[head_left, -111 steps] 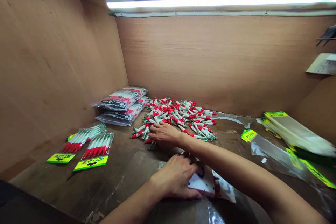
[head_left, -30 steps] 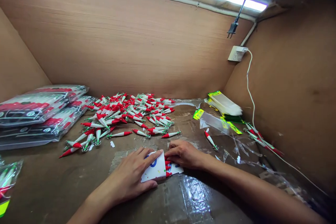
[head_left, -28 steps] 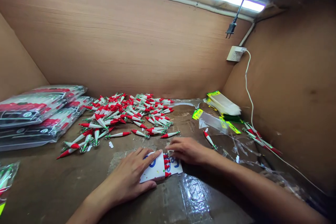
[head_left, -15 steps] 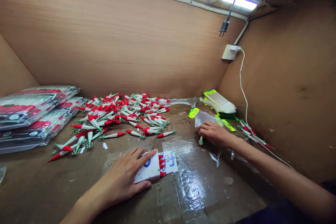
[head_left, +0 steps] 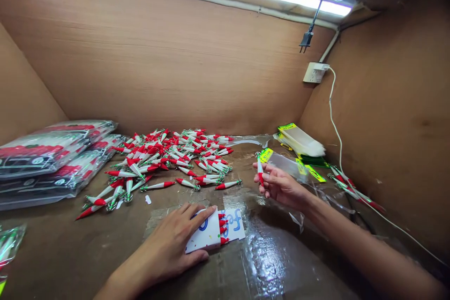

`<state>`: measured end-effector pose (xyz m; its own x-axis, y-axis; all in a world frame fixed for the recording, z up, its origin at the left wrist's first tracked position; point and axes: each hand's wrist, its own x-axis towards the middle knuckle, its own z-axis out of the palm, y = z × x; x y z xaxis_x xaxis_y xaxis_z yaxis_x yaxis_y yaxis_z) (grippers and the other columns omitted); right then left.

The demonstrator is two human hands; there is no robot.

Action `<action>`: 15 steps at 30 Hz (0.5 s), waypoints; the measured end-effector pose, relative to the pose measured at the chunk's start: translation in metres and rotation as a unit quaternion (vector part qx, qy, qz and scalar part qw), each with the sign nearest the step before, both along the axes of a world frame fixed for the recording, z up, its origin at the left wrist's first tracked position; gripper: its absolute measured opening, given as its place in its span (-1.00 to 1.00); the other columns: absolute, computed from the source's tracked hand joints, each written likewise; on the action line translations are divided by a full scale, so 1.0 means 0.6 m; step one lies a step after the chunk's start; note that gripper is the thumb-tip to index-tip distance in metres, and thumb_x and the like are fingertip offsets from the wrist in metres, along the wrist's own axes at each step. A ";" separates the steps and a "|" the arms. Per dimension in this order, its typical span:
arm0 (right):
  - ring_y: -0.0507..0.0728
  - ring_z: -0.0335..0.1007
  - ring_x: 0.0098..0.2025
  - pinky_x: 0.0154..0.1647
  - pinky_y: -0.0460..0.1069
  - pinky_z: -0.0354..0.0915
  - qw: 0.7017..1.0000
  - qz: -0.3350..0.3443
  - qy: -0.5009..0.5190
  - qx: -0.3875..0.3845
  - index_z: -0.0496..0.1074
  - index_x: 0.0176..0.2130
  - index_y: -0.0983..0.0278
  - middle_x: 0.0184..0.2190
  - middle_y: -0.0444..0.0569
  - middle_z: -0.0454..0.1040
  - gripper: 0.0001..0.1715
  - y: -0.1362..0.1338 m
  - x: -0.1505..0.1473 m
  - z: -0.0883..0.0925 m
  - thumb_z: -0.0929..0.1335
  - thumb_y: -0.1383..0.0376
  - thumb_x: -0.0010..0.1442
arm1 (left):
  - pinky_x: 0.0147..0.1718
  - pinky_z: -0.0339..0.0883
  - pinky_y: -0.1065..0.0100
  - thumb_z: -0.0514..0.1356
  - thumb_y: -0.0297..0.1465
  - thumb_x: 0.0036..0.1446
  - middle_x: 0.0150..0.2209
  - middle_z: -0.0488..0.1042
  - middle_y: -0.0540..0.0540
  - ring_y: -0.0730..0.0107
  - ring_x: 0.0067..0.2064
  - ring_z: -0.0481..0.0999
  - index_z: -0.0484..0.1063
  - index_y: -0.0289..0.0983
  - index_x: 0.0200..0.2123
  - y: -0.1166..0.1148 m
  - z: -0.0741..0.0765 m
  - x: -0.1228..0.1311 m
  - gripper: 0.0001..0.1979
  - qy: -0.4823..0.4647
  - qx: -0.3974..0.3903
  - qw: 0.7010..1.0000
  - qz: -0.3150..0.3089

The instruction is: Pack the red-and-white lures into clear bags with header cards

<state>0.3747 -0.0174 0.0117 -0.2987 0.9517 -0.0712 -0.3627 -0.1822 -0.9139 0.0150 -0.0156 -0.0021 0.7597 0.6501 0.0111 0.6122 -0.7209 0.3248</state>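
My left hand grips a small white box lying on the table, its thumb and fingers along the sides. Red tips of several lures stick out of the box's right end, over a white flap with blue writing. My right hand pinches one red and white lure upright, its green hooks at the top. A loose pile of red and white lures lies behind my left hand. Just beyond my right hand are clear bags with yellow headers.
Plastic packs of lures are stacked at the left. A bundle of empty bags lies at the back right, near more lures. A white cable runs down the right wall; a black plug hangs above.
My right hand has lifted, turned and moved slightly left, bringing the lure upright into view. My left hand still holds the box. The camera view has shifted a little left.
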 end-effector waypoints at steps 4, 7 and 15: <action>0.01 0.47 -0.38 -0.44 -0.13 0.33 0.999 -0.001 -0.032 0.009 0.28 0.18 0.10 -0.16 -0.05 0.51 -0.40 -0.001 -0.007 -0.010 0.47 0.15 0.22 | 0.19 0.24 -0.08 0.30 -0.08 0.13 0.29 0.27 -0.06 -0.07 0.25 0.28 -0.02 0.15 0.40 -0.001 -0.003 -0.002 -0.15 0.001 -0.002 1.000 0.001; 0.02 0.45 -0.39 -0.42 -0.11 0.31 0.986 0.009 -0.159 0.052 0.43 0.04 0.22 -0.20 -0.03 0.56 -0.52 -0.005 -0.007 -0.018 0.48 0.10 0.18 | 0.19 0.24 -0.09 0.29 -0.05 0.13 0.29 0.28 -0.09 -0.09 0.25 0.29 -0.01 0.11 0.41 -0.002 -0.006 -0.003 -0.16 -0.003 0.004 1.000 0.001; 0.17 0.53 -0.19 -0.15 0.01 0.33 0.834 0.014 -0.504 0.225 0.61 -0.11 0.16 -0.20 -0.07 0.64 -0.77 -0.030 -0.039 -0.030 0.39 0.20 0.27 | 0.25 0.15 -0.08 0.26 0.02 0.13 0.36 0.20 -0.14 -0.12 0.32 0.22 -0.07 -0.01 0.44 -0.002 -0.006 -0.005 -0.09 0.012 0.005 1.000 -0.004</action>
<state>0.3513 -0.0353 -0.0063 -0.3261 0.9432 0.0635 0.6287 0.2665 -0.7305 0.0119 -0.0166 -0.0056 0.7656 0.6434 -0.0005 0.6132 -0.7294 0.3032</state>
